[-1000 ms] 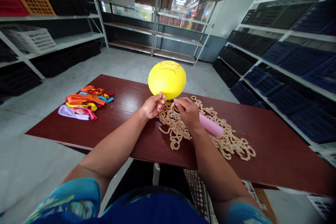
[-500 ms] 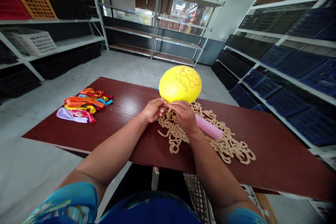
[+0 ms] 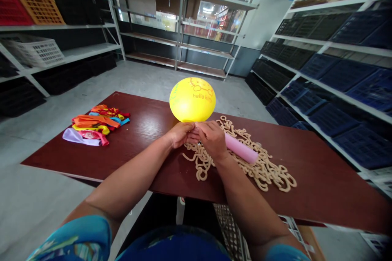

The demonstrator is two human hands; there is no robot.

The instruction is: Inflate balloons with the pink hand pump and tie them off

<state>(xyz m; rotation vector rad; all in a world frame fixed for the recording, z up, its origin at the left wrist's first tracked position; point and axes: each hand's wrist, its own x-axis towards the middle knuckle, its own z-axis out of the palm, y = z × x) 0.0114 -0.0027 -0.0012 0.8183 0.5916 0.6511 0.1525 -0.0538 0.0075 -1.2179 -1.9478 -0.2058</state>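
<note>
An inflated yellow balloon (image 3: 192, 104) with "hello kitty" print stands above my fingers, over the far side of the table. My left hand (image 3: 183, 133) pinches it at its lower end, by the neck. Fingers of my right hand (image 3: 212, 136) are closed at the same spot, touching the left fingertips. The neck itself is hidden between the fingers. Below and right of my hands lies a tangled heap of beige cord-like strands (image 3: 271, 171). A pink cylinder (image 3: 241, 149) rests on the heap, its near-left end partly behind my right hand.
Several flat, uninflated balloons (image 3: 96, 124) in mixed colours lie on the left of the dark red table (image 3: 147, 118). Shelves with black and blue crates (image 3: 361, 130) stand at the right. Racks with crates and a white basket (image 3: 36, 51) stand at the left.
The yellow balloon has shifted left and turned, so its print faces me more squarely. My fingers have drawn closer together at its neck.
</note>
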